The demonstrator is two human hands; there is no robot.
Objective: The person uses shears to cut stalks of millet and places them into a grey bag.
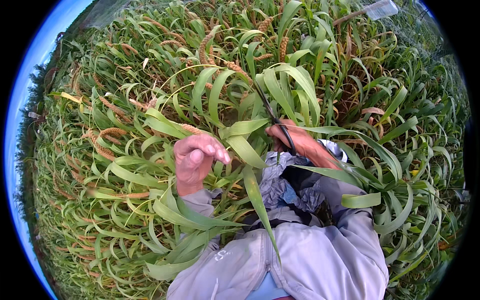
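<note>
My right hand [294,140] is closed around the black handles of a pair of scissors [273,114], whose blades point up and away among long green leaves. To its left, my left hand [198,157] is raised with curled fingers and a gap between thumb and fingertips; nothing plainly sits in it. A millet seed head [191,129] lies just beyond its knuckles, partly behind them. Broad leaves [243,144] hang between the hands. Below my right wrist, a crumpled grey-lilac bag [273,180] gapes with a dark inside, in front of my jacket.
Dense millet plants surround me, with drooping tan seed heads [107,144] at the left and more [283,48] ahead. A stick topped by a clear plastic container [381,9] stands at the upper right near fine netting [423,37]. Long leaves [397,202] cross my right sleeve.
</note>
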